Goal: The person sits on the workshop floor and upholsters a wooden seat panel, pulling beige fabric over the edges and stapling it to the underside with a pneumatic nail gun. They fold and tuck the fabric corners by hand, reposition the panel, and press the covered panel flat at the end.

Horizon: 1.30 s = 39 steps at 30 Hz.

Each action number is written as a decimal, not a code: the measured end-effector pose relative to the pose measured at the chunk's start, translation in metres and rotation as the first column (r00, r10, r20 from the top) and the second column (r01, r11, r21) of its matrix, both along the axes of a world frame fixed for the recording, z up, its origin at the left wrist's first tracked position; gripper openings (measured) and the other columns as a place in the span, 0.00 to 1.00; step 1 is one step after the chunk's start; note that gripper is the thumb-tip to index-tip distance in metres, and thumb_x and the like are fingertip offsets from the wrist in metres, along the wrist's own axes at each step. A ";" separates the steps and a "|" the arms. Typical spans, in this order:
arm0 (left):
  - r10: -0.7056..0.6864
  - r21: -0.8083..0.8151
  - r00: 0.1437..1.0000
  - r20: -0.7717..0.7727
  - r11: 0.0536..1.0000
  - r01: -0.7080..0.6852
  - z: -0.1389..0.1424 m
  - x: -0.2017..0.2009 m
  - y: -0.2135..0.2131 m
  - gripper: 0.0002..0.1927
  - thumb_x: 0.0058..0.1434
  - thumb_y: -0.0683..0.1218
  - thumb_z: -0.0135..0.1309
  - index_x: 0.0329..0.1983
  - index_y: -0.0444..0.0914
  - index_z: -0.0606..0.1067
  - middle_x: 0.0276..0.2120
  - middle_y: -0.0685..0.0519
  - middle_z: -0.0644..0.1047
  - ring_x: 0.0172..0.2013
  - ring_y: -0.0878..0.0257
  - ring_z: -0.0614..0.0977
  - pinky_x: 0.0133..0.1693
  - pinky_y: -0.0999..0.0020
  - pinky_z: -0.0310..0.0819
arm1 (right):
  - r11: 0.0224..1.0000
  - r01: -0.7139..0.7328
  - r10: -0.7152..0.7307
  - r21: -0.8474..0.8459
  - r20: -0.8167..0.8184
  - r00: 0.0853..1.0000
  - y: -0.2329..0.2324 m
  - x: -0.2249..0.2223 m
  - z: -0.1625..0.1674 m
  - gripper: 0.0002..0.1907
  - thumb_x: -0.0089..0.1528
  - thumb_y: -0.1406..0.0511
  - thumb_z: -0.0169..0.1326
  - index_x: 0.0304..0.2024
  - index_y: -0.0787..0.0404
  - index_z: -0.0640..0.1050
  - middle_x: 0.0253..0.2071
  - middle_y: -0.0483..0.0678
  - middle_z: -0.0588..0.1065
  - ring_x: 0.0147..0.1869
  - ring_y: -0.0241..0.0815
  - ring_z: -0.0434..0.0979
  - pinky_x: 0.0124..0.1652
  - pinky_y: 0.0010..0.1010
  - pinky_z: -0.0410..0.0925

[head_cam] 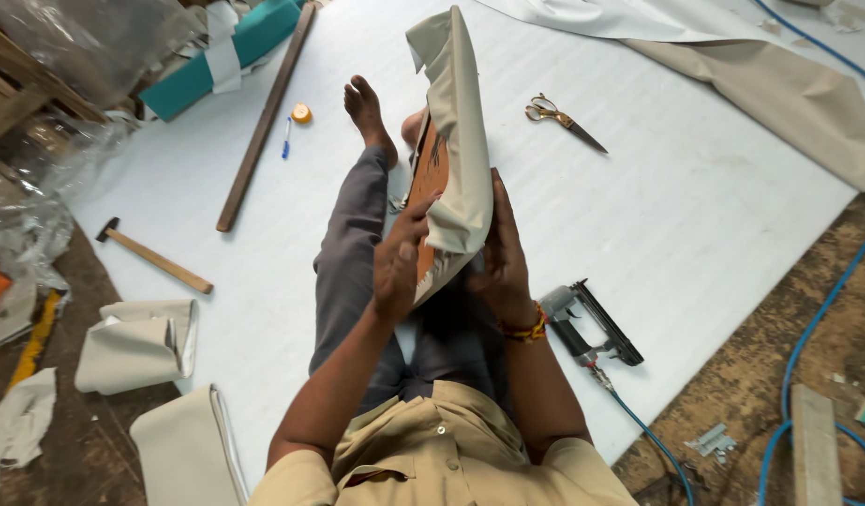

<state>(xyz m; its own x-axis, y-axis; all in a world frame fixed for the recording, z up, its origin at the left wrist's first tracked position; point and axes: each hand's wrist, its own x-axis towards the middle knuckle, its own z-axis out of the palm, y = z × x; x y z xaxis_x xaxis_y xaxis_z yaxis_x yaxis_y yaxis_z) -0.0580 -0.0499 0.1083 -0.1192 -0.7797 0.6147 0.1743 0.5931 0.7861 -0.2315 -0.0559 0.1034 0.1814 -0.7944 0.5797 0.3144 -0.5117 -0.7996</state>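
Khaki shirt (442, 450) nearest camera. Both hands grip an upright panel (431, 173) over the lap: left hand (398, 265) fingers curled on its beige fabric (461, 141) edge, right hand (503, 253) flat against the fabric's far side. Staple gun (592, 323) just right on white sheet (695, 206); scissors (564, 119) beyond, hammer (153, 255) left.
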 end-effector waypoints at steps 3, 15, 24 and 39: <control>-0.078 0.068 0.992 -0.099 0.994 0.085 -0.003 0.007 -0.015 0.22 0.81 0.52 0.39 0.56 0.30 0.75 0.63 0.41 0.74 0.70 0.50 0.74 0.68 0.60 0.70 | 0.975 0.200 -0.179 0.101 -0.186 0.966 0.014 0.020 -0.008 0.63 0.57 0.70 0.67 0.77 0.66 0.33 0.66 0.61 0.65 0.63 0.47 0.70 0.58 0.33 0.70; 0.624 -0.617 0.049 0.780 0.780 -0.105 0.177 0.089 -0.079 0.59 0.45 0.54 0.74 0.80 0.58 0.58 0.77 0.43 0.50 0.74 0.38 0.47 0.66 0.31 0.43 | 0.791 0.576 -0.607 -0.206 -0.143 0.782 0.021 0.062 0.004 0.40 0.57 0.75 0.58 0.70 0.75 0.61 0.62 0.61 0.73 0.61 0.48 0.78 0.59 0.32 0.72; 0.366 -0.415 -0.399 0.841 0.909 -0.040 0.301 0.094 -0.056 0.43 0.45 0.54 0.72 0.67 0.63 0.70 0.59 0.58 0.77 0.65 0.57 0.70 0.69 0.36 0.41 | 0.896 0.284 -0.297 -0.341 0.014 0.955 -0.036 0.028 0.066 0.37 0.60 0.69 0.66 0.69 0.71 0.66 0.63 0.58 0.75 0.65 0.48 0.79 0.65 0.39 0.74; 0.357 0.209 0.809 0.468 0.845 -0.493 0.072 0.125 0.012 0.46 0.54 0.41 0.54 0.77 0.30 0.51 0.59 0.34 0.73 0.58 0.45 0.81 0.61 0.58 0.77 | 0.972 0.033 -0.072 -0.233 -0.160 0.985 -0.221 0.140 0.068 0.17 0.62 0.73 0.59 0.53 0.65 0.74 0.53 0.47 0.74 0.57 0.36 0.73 0.56 0.29 0.69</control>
